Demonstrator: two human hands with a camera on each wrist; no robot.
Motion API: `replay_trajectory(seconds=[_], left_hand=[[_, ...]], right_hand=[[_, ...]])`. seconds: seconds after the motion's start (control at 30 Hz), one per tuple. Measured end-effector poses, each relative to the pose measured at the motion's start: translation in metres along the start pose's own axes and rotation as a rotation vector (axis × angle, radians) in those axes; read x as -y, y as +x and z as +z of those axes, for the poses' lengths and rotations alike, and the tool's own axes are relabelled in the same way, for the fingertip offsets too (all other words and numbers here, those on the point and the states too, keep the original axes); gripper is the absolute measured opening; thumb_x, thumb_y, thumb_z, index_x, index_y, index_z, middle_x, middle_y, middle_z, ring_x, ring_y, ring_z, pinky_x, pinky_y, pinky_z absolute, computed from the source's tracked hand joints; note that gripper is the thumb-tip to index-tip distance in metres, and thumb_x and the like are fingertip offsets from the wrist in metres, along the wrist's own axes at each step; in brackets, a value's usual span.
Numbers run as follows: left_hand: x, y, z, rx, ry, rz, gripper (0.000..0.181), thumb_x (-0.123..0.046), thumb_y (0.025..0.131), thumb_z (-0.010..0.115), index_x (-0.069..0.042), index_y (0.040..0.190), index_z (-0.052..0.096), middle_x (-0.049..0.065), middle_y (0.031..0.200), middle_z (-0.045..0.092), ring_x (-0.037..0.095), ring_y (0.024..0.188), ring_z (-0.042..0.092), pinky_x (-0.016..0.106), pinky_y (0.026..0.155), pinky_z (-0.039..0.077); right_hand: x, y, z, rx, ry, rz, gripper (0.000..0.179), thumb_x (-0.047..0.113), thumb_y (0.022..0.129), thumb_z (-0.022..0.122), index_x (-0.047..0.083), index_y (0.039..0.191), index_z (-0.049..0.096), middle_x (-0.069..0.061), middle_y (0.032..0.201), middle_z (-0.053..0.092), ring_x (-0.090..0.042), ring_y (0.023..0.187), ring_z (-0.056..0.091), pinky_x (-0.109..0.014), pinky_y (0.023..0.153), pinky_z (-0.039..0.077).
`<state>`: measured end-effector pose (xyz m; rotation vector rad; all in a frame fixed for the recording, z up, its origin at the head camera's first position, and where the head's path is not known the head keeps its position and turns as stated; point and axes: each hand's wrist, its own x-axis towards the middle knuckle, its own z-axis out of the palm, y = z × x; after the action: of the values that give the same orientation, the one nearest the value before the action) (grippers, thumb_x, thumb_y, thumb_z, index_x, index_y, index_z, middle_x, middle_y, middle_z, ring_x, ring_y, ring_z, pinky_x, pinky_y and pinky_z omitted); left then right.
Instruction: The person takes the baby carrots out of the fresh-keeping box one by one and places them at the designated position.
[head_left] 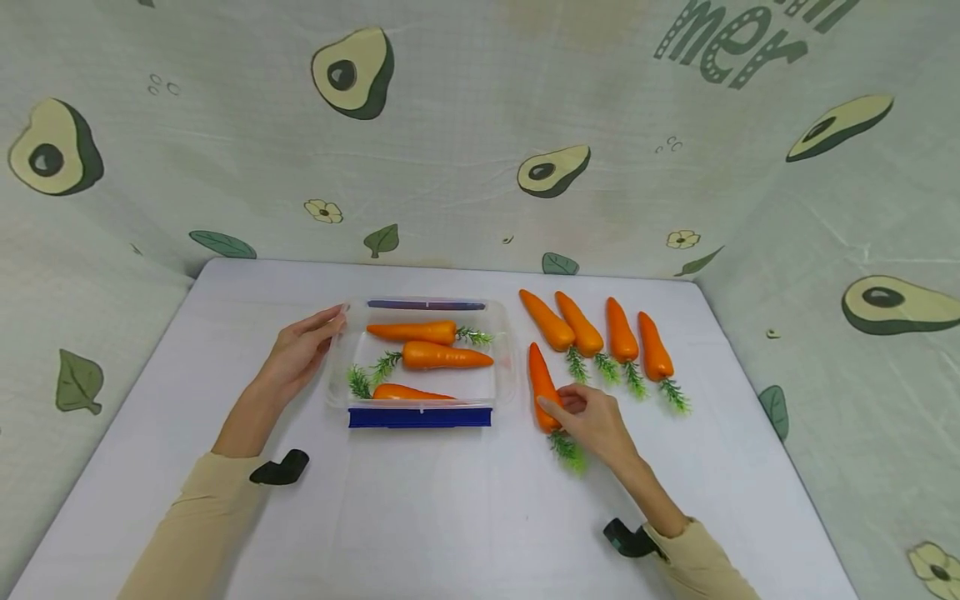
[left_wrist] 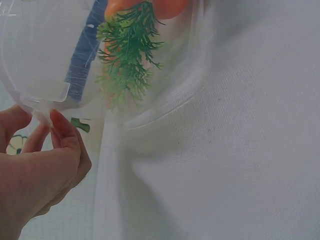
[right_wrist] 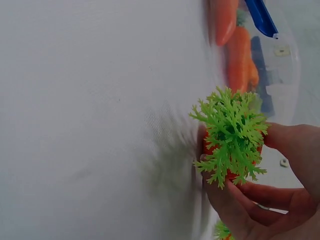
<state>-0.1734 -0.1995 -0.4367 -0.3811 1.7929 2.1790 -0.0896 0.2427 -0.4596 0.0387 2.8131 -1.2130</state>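
Note:
At the left end of a clear plastic container (head_left: 506,358), my left hand (head_left: 300,350) pinches the rim; the left wrist view shows thumb and fingers (left_wrist: 65,132) at its corner. Three toy carrots lie inside: one at the back (head_left: 412,332), a middle one (head_left: 446,356) pointing right, and a front one (head_left: 408,392) partly behind the front wall. To the right of the container, my right hand (head_left: 600,425) grips another toy carrot (head_left: 542,379) between thumb and fingers. Its tip points away from me, and its green top (right_wrist: 232,135) faces the right wrist camera.
Several more carrots (head_left: 621,329) lie in a slanted row at the back right, leafy ends toward me. A blue latch flap (head_left: 420,417) hangs along the container's front. White cloth covers the table (head_left: 450,517), and a printed curtain (head_left: 450,150) rises behind it.

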Motion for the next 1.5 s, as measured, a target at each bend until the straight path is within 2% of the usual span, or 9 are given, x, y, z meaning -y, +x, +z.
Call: replay_trajectory(seconds=[0.23,0.53,0.8,1.03,1.33,1.5], left_hand=[[0.001,0.001,-0.001,0.004,0.001,0.003,0.07,-0.032,0.1,0.07,-0.011,0.16,0.038,-0.002,0.167,0.032,0.007,0.136,0.038,0.025,0.122,0.024],[0.001,0.0,-0.001,0.025,-0.018,0.026,0.069,-0.028,0.102,0.067,-0.008,0.16,0.036,0.001,0.167,0.03,0.007,0.136,0.04,0.023,0.12,0.027],[0.001,0.0,-0.001,0.035,-0.001,0.027,0.07,-0.029,0.102,0.067,-0.009,0.161,0.035,0.001,0.168,0.029,0.01,0.144,0.035,0.025,0.122,0.024],[0.001,-0.001,-0.001,0.026,0.027,0.026,0.07,-0.032,0.102,0.067,-0.01,0.161,0.035,0.0,0.168,0.029,0.01,0.144,0.034,0.027,0.123,0.022],[0.001,-0.002,-0.001,0.027,0.01,0.025,0.069,-0.029,0.102,0.066,-0.009,0.16,0.035,0.001,0.168,0.029,0.01,0.143,0.035,0.027,0.123,0.023],[0.001,-0.001,-0.001,0.028,0.004,0.03,0.069,-0.029,0.102,0.067,-0.009,0.16,0.036,0.0,0.168,0.03,0.009,0.139,0.037,0.026,0.123,0.023]], right_hand=[[0.009,0.003,-0.005,-0.003,-0.066,-0.046,0.048,0.041,0.092,0.078,0.0,0.116,0.073,-0.013,0.103,0.075,-0.026,0.091,0.072,-0.041,0.08,0.061],[0.031,0.016,-0.016,-0.045,-0.03,-0.243,0.039,0.017,0.094,0.077,-0.008,0.122,0.068,-0.02,0.107,0.073,-0.034,0.093,0.071,-0.046,0.084,0.061],[0.059,0.029,-0.017,-0.035,-0.052,-0.364,0.036,0.012,0.094,0.077,-0.008,0.122,0.068,-0.023,0.112,0.072,-0.038,0.1,0.068,-0.052,0.089,0.058],[0.083,0.038,-0.01,-0.011,-0.061,-0.426,0.035,0.014,0.094,0.077,-0.005,0.122,0.069,-0.018,0.115,0.072,-0.036,0.102,0.067,-0.05,0.089,0.058],[0.104,0.049,0.008,0.055,-0.04,-0.513,0.036,0.01,0.092,0.078,-0.004,0.124,0.068,-0.016,0.119,0.071,-0.03,0.103,0.064,-0.046,0.09,0.058],[0.111,0.055,0.022,0.093,-0.028,-0.577,0.037,0.006,0.092,0.078,-0.003,0.126,0.067,-0.016,0.119,0.069,-0.034,0.104,0.064,-0.046,0.091,0.057]])
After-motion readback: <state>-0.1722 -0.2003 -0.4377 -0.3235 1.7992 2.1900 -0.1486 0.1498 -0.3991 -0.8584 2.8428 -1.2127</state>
